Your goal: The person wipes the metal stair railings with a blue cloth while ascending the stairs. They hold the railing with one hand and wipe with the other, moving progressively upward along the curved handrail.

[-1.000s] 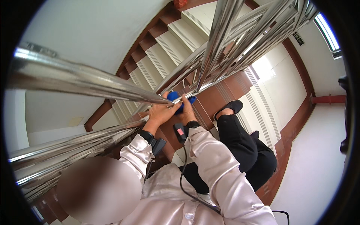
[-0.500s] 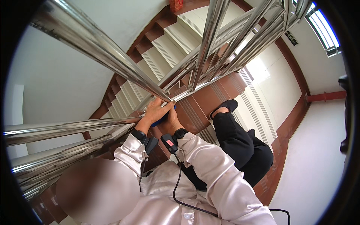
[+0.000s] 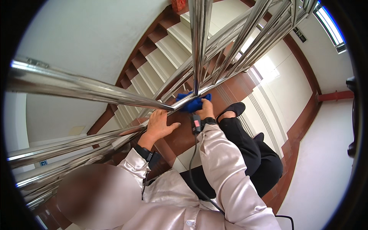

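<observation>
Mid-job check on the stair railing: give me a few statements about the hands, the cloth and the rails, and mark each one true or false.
1. The right hand presses a blue cloth against the steel railing. True.
2. The cloth is red. False: it is blue.
3. The left hand holds the cloth. False: it rests open by a rail, apart from the cloth.
4. A black shoe shows on the brown steps. True.

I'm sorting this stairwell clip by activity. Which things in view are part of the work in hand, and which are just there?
In use:
blue cloth, held by the right hand
steel railing, the cloth pressed on it
left hand, open beside the rail

Just there:
stairs
red pipe
window
</observation>
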`<move>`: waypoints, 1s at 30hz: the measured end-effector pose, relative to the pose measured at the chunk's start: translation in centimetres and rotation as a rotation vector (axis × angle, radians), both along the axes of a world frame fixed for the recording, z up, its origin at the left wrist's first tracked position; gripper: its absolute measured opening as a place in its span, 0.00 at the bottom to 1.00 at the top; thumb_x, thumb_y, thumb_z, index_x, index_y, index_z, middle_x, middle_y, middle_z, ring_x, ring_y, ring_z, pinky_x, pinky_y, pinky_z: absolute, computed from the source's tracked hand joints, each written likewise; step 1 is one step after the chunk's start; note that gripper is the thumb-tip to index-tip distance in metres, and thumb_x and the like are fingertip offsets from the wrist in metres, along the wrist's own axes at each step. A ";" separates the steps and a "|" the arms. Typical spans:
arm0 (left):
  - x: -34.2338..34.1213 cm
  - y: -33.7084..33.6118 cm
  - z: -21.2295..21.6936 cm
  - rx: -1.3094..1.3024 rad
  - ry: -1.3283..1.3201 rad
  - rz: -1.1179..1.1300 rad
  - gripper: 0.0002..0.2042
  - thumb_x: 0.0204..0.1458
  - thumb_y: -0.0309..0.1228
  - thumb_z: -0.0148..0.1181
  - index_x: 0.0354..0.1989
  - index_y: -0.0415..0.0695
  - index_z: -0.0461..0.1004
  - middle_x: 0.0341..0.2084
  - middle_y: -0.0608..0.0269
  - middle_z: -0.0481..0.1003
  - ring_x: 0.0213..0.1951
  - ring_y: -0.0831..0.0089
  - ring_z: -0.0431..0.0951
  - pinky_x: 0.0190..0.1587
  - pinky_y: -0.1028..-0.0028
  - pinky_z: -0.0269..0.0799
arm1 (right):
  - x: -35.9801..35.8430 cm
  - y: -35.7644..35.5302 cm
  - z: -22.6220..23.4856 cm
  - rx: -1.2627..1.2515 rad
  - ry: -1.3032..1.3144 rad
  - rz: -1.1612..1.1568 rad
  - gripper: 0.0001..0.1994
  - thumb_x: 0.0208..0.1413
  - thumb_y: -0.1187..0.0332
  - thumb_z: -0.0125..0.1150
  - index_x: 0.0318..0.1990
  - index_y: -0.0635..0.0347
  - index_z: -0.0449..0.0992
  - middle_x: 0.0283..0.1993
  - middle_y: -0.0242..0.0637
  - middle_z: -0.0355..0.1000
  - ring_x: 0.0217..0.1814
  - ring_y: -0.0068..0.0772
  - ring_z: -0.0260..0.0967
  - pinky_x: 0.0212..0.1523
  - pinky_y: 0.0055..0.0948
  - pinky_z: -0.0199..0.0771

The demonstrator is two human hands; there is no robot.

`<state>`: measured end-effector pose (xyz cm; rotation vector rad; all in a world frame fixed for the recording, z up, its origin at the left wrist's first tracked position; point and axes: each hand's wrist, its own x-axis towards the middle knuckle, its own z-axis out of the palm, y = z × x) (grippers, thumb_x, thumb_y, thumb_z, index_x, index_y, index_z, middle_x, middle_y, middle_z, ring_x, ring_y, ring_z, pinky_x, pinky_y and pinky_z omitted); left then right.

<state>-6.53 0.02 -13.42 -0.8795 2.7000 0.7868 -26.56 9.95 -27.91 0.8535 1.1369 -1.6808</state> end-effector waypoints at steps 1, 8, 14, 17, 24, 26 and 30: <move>-0.5 -0.2 0.1 0.029 -0.001 -0.001 0.40 0.47 0.53 0.69 0.64 0.43 0.63 0.61 0.47 0.67 0.64 0.50 0.65 0.67 0.54 0.59 | -1.5 1.1 -1.0 -0.012 -0.008 -0.025 0.15 0.60 0.62 0.54 0.51 0.60 0.71 0.54 0.48 0.73 0.52 0.54 0.72 0.54 0.62 0.71; -2.2 -1.3 -1.8 0.005 -0.196 -0.019 0.38 0.49 0.56 0.64 0.65 0.46 0.66 0.65 0.52 0.66 0.67 0.52 0.64 0.65 0.57 0.63 | -4.7 1.6 -1.4 0.054 0.327 -0.176 0.15 0.56 0.70 0.53 0.50 0.63 0.69 0.44 0.45 0.72 0.44 0.52 0.75 0.47 0.56 0.78; -3.6 -1.0 -1.5 -0.032 -0.240 -0.066 0.40 0.49 0.57 0.63 0.68 0.46 0.63 0.67 0.54 0.64 0.67 0.53 0.64 0.66 0.56 0.62 | -7.8 0.9 -0.2 0.460 1.317 0.564 0.19 0.53 0.73 0.55 0.55 0.57 0.75 0.49 0.50 0.76 0.51 0.60 0.73 0.52 0.44 0.74; -2.8 -0.9 -2.2 -0.072 -0.176 -0.030 0.38 0.49 0.54 0.65 0.64 0.44 0.63 0.62 0.53 0.67 0.63 0.52 0.68 0.63 0.54 0.64 | -5.1 1.5 0.1 0.518 1.694 1.111 0.22 0.52 0.73 0.60 0.57 0.49 0.75 0.63 0.36 0.70 0.69 0.55 0.60 0.61 0.50 0.67; -3.1 -0.7 -0.9 0.002 -0.181 0.032 0.31 0.49 0.47 0.68 0.56 0.44 0.63 0.53 0.51 0.69 0.56 0.49 0.72 0.58 0.52 0.67 | -7.5 -0.2 0.7 0.645 1.850 1.369 0.15 0.56 0.71 0.56 0.51 0.48 0.78 0.59 0.32 0.72 0.70 0.50 0.59 0.62 0.51 0.60; -2.9 -0.5 -1.5 -0.029 -0.129 0.031 0.30 0.50 0.46 0.68 0.56 0.44 0.63 0.53 0.51 0.69 0.55 0.48 0.72 0.57 0.51 0.68 | -8.2 -0.7 -1.1 0.750 1.875 1.317 0.10 0.59 0.68 0.54 0.45 0.50 0.79 0.55 0.34 0.72 0.71 0.49 0.58 0.61 0.56 0.59; -2.6 -0.9 -2.3 -0.038 -0.111 0.052 0.25 0.54 0.44 0.64 0.55 0.46 0.63 0.50 0.51 0.71 0.53 0.46 0.73 0.55 0.50 0.69 | -8.6 -1.9 -1.0 0.853 1.748 1.415 0.10 0.56 0.69 0.55 0.43 0.48 0.79 0.57 0.28 0.72 0.72 0.48 0.57 0.59 0.54 0.60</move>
